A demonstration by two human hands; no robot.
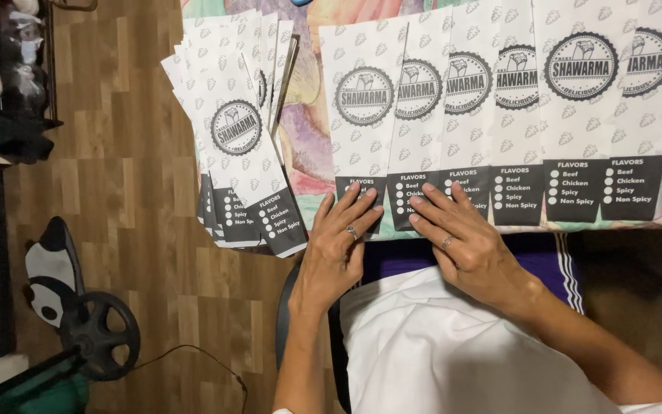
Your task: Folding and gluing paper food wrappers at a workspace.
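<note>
Both hands lying flat, fingers spread, holding nothing. Left hand (336,241) pressing bottom of first bag (363,115); right hand (461,238) pressing next bag (421,107). Bags running long, away from person, overlapping along tabletop (308,153). Stack (235,130) sitting left, nearer left hand.

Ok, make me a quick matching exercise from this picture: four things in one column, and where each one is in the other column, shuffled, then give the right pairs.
Things:
1. left hand
2. right hand
3. fanned stack of paper bags
4. black weight plate

Places:
A. on the wooden floor, lower left
B. fingertips on the dark bottom strip of the first bag in the overlapping row
C. at the left end of the table, hanging over its edge
D. fingers spread over the bottom strips of the next bags in the row

Pairs: 1-B, 2-D, 3-C, 4-A
</note>
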